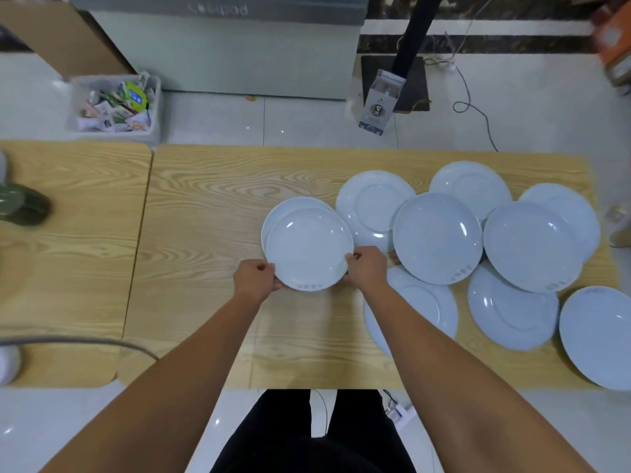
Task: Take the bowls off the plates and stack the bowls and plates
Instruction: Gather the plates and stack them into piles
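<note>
Both hands grip one shallow white bowl (309, 249) at table centre: left hand (254, 278) clamped on its 8 o'clock rim, right hand (367, 269) at 4 o'clock. It sits on a plate (277, 213). Eight more white dishes (some overlapping) crowd the wooden table (205, 206) toward 3 o'clock.

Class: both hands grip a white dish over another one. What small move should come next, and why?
Probably lower the held dish squarely onto the dish beneath: the left hand and right hand grip its edges, and it sits slightly off-centre.
</note>
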